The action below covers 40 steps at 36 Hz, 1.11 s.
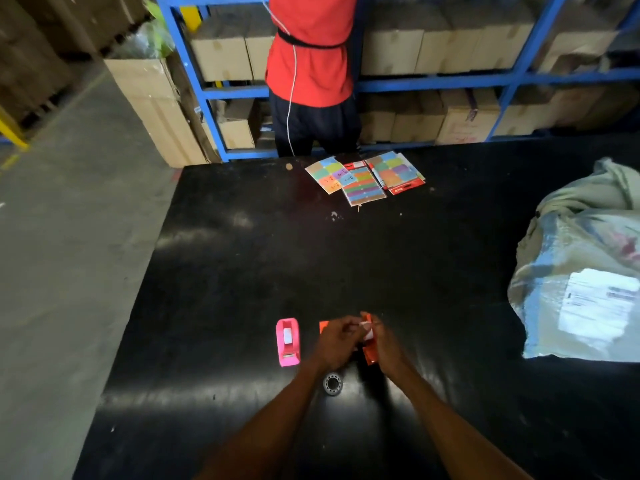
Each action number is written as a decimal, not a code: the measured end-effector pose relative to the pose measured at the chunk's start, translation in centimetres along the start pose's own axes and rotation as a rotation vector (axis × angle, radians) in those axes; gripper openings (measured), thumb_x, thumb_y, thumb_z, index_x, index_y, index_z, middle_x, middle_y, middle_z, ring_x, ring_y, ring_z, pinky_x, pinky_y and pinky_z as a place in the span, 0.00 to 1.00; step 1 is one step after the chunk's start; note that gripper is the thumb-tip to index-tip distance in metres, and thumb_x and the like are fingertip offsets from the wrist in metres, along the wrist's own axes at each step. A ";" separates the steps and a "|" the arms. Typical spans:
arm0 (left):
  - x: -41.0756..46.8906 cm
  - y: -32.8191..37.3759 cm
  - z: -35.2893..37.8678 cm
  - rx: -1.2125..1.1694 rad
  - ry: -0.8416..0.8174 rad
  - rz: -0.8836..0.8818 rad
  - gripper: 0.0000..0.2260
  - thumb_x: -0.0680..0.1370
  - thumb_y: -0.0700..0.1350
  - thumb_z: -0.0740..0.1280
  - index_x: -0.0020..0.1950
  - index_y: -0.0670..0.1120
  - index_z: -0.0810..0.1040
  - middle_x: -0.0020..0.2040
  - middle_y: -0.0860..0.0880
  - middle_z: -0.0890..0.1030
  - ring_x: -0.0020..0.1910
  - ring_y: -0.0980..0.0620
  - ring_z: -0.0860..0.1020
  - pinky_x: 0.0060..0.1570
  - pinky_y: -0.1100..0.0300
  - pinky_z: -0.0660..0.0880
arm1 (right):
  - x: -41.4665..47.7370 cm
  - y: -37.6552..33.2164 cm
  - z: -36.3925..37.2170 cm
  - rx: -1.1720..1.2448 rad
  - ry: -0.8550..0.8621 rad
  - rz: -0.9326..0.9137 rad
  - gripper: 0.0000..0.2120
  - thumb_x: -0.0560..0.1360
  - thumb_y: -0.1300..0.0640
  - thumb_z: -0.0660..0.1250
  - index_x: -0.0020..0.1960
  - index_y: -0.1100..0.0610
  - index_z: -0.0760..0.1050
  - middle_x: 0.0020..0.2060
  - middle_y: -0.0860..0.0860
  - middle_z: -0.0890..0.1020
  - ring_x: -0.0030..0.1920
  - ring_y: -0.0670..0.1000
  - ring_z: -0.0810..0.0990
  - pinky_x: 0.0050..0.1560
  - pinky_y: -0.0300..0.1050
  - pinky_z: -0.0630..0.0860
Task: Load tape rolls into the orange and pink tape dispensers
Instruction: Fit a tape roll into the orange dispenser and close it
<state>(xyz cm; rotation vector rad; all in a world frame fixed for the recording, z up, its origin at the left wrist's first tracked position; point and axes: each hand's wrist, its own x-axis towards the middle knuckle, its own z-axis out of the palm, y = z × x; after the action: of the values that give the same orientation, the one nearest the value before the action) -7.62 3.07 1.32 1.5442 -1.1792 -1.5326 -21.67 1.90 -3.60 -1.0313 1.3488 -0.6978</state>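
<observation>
We are holding the small orange plastic tape dispenser [369, 353] just above the black table [242, 271], its long axis running away from us and tilted. Our right hand [384, 341] is gripping its body while our left hand [337, 339] is pinching a white tape roll [366, 329] at its far end. The pink plastic dispenser [288, 342] is standing just left, already loaded; a small grey ring [332, 383] is lying nearer us.

Dispenser [288, 342] left of hands [358, 341]; roll [333, 384] just before them; cards [363, 180] far behind.
</observation>
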 end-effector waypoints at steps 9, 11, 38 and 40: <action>-1.3 -0.3 0.2 0.039 0.137 0.015 0.13 0.75 0.39 0.73 0.57 0.37 0.78 0.43 0.47 0.83 0.40 0.59 0.83 0.42 0.67 0.78 | -3.4 -2.4 -2.3 -0.062 0.186 0.034 0.19 0.85 0.55 0.53 0.73 0.58 0.68 0.71 0.55 0.72 0.69 0.50 0.70 0.71 0.44 0.63; -1.4 -0.7 0.2 0.051 0.154 0.018 0.12 0.73 0.38 0.74 0.54 0.37 0.78 0.40 0.49 0.84 0.38 0.60 0.83 0.41 0.68 0.78 | -3.6 -2.2 -2.8 -0.073 0.177 0.029 0.19 0.85 0.54 0.53 0.74 0.58 0.67 0.72 0.54 0.71 0.72 0.52 0.69 0.73 0.46 0.62; -0.8 -7.6 6.4 0.746 0.260 0.042 0.19 0.74 0.49 0.69 0.64 0.47 0.74 0.65 0.45 0.73 0.64 0.44 0.72 0.64 0.53 0.68 | -3.5 -1.1 -6.8 -0.147 0.056 0.042 0.19 0.84 0.50 0.53 0.74 0.51 0.65 0.65 0.50 0.76 0.61 0.48 0.77 0.67 0.49 0.73; -1.8 -8.4 5.0 0.723 0.401 0.074 0.15 0.74 0.46 0.69 0.60 0.47 0.74 0.61 0.46 0.75 0.59 0.44 0.74 0.60 0.52 0.71 | -3.7 -1.3 -6.1 -0.146 0.055 0.030 0.18 0.84 0.51 0.54 0.73 0.50 0.66 0.61 0.48 0.77 0.54 0.41 0.78 0.56 0.37 0.74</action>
<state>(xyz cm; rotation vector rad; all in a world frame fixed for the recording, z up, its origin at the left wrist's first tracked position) -11.18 8.61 -6.11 2.1016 -1.6067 -0.6998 -27.98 3.51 -0.35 -1.1118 1.4768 -0.6162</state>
